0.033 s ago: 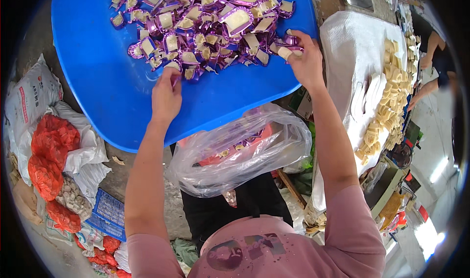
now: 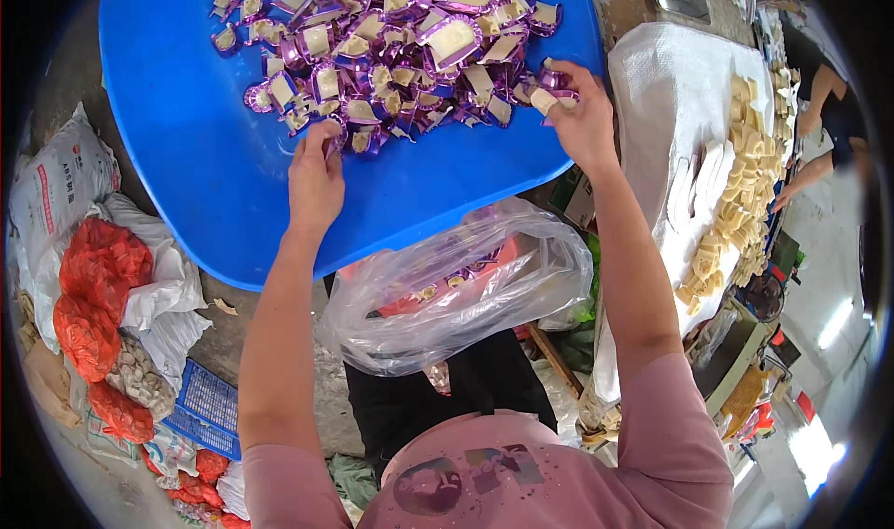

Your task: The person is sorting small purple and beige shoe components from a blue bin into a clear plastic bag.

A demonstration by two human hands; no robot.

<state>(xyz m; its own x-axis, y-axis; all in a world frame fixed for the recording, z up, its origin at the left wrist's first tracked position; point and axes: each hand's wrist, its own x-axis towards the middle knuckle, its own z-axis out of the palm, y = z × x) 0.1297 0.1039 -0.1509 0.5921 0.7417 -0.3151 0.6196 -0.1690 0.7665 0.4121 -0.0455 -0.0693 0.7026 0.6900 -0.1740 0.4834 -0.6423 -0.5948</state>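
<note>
A heap of shiny purple plastic pieces with cream insides (image 2: 400, 59) lies in a large blue tub (image 2: 410, 194). At the heap's near left edge, my left hand (image 2: 317, 180) pinches a small purple and cream piece (image 2: 336, 136), which the fingers partly cover. On the heap's right side, my right hand (image 2: 585, 119) is closed round purple pieces, with a cream part (image 2: 543, 101) showing at the fingertips. Below the tub, a clear plastic bag (image 2: 447, 329) hangs open over my lap, with some purple pieces in a pinkish-red container inside it.
Right of the tub, a white woven sack (image 2: 661, 91) carries cream pieces (image 2: 745, 175) and white gloves (image 2: 694, 184). Full white sacks (image 2: 70, 180), red bags (image 2: 102, 264) and a blue crate (image 2: 205, 403) stand at the left. Another person's arms (image 2: 815, 170) show at the far right.
My left hand's fingers have shifted slightly at the heap's edge, and the cream side of its piece no longer shows. My right hand stays almost where it was.
</note>
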